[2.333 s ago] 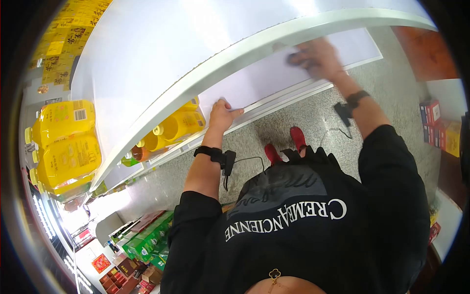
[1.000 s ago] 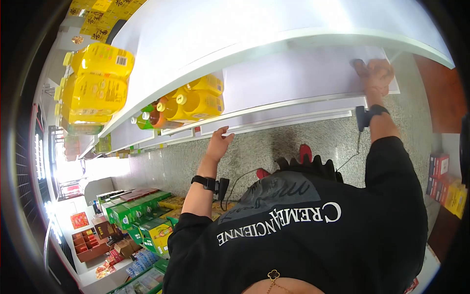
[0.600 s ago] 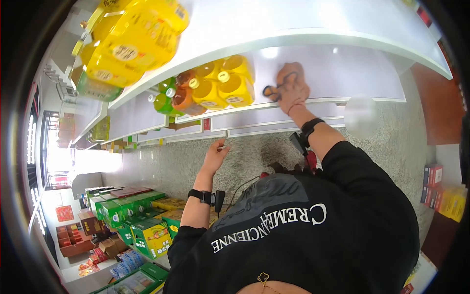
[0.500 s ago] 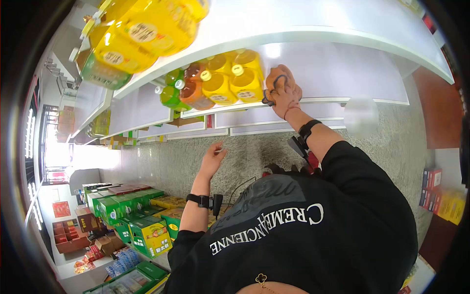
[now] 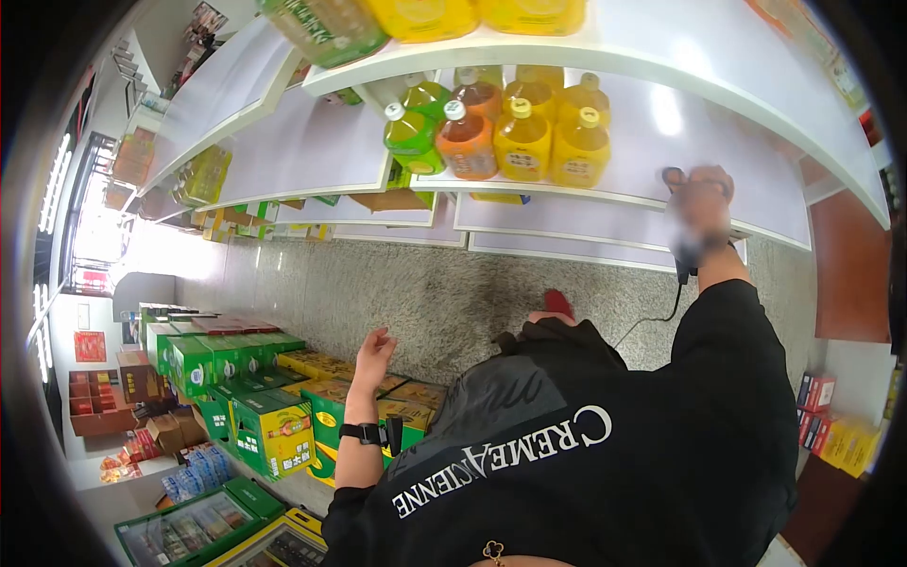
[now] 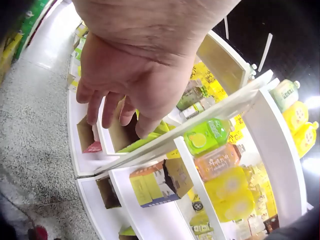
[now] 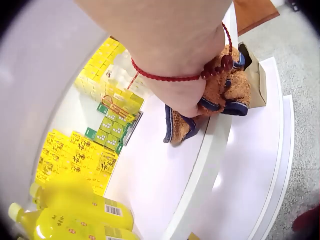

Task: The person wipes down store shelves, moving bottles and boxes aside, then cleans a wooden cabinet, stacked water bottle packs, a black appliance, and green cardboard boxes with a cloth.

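Observation:
My right hand (image 5: 701,210) is on the white shelf (image 5: 652,142), toward its right end, and grips a bunched orange-brown cloth with navy edging (image 7: 227,92). In the right wrist view the cloth overlaps the shelf's front edge, and the wrist hides most of the fingers. Left of this hand stand yellow bottles (image 5: 581,151), an orange bottle (image 5: 467,151) and a green bottle (image 5: 413,142). My left hand (image 5: 375,354) hangs in the air over the floor, holding nothing, its fingers loosely bent in the left wrist view.
Another shelf board (image 5: 642,47) with large bottles runs above. Lower shelves hold opened cartons (image 6: 162,182). Stacked green and yellow boxes (image 5: 274,430) stand on the floor at the left. A cable (image 5: 652,319) hangs from the right wrist.
My right hand has swept the cloth to the shelf's right end, back left beside the bottles, then right again. My left hand has come off the shelf edge and moved back. The view has shifted.

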The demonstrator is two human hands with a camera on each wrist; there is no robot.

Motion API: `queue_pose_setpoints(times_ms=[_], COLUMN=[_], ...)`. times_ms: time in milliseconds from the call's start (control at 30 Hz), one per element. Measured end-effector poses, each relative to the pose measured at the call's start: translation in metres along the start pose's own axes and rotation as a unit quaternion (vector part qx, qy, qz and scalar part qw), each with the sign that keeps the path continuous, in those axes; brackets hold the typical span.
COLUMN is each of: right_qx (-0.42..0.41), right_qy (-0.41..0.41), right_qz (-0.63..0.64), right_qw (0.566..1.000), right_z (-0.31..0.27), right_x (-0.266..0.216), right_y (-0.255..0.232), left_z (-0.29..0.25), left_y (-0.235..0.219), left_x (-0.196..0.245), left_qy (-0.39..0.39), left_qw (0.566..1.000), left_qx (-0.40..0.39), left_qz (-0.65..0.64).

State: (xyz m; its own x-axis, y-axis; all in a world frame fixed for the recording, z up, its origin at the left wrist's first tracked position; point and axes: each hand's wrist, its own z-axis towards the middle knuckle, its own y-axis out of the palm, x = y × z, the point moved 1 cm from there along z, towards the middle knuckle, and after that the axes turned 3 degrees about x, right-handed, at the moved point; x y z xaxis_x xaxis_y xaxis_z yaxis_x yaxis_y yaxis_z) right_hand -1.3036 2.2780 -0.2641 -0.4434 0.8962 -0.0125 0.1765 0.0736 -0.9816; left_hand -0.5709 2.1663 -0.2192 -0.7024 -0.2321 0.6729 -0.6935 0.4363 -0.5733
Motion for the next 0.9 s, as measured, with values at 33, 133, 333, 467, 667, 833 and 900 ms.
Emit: queue_pose_setpoints(times_ms=[33, 133, 333, 467, 667, 833, 900], right_qx=[-0.011, 0.083, 0.177, 0.202, 0.189, 0.188, 0.196], right_qy=[0.022, 0.077, -0.057, -0.110, 0.064, 0.115, 0.138], right_qz=[0.001, -0.042, 0.002, -0.034, 0.008, -0.031, -0.009], right_qw=[1.000, 0.993, 0.983, 0.973, 0.980, 0.975, 0.971], right_z=[-0.008, -0.067, -0.127, -0.092, -0.079, -0.090, -0.092], right_x=[-0.011, -0.059, -0.117, -0.090, -0.105, -0.124, -0.130], right_y=[-0.001, -0.017, 0.003, 0.034, 0.066, 0.073, 0.084], left_z=[-0.003, -0.006, 0.029, 0.086, 0.162, 0.193, 0.203], left_y=[-0.006, -0.019, -0.052, -0.094, -0.164, -0.200, -0.212], left_x=[-0.007, -0.001, -0.022, -0.027, 0.006, 0.004, -0.003], left_qy=[-0.001, -0.033, -0.044, -0.033, -0.018, -0.001, -0.008], left_qw=[1.000, 0.997, 0.994, 0.999, 0.998, 1.000, 1.000], left_qx=[0.011, 0.032, 0.034, 0.011, -0.009, -0.016, -0.018], left_qz=[-0.021, -0.056, -0.096, -0.006, 0.055, -0.004, 0.019])
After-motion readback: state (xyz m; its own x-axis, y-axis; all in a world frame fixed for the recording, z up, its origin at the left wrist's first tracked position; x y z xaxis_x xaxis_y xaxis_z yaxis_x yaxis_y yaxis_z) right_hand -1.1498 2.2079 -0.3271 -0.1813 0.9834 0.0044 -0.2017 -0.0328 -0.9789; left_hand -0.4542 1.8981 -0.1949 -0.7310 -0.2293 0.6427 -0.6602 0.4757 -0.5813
